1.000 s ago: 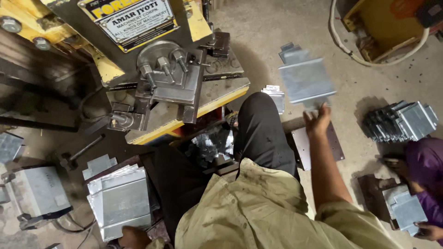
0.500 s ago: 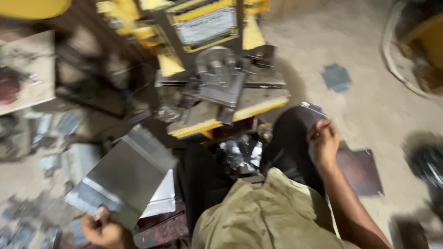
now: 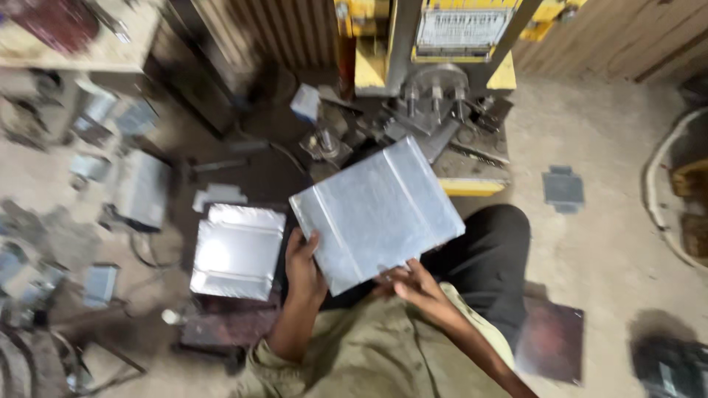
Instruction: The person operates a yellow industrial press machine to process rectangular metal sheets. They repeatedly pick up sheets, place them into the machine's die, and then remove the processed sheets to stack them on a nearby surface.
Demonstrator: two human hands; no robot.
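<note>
Closest to us, our left hand (image 3: 304,267) gripped the near-left edge of the ribbed metal sheet (image 3: 376,214), thumb on top and fingers curled beneath, while our right hand (image 3: 413,284) pinched the near edge with the fingertips closed on it. That was the change: half a second before, the left hand alone had lifted this sheet low on our left, and the right hand had been resting on our knee. A second before, the right hand had reached out to the floor on the other side. Now both hands had met on the one sheet and it had come up in front of our chest, tilted, over our dark-trousered knee (image 3: 487,250). We judged the pick-up finished and the sheet squared up for its next placement — likely toward the machine ahead.

Just to the left of the left hand lay the stack of similar sheets (image 3: 237,250), its top one shiny and creased, untouched at this moment. On our right a dark flat plate (image 3: 552,340) rested on the floor beside the knee.

Beyond the held sheet stood the yellow press (image 3: 442,66), its grey tooling (image 3: 435,96) just past the sheet's far corner. Farther right a small cut blank (image 3: 563,189) lay alone on the concrete. The left background was blurred — perhaps more scattered metal pieces (image 3: 140,188), though we could not tell their shape.
</note>
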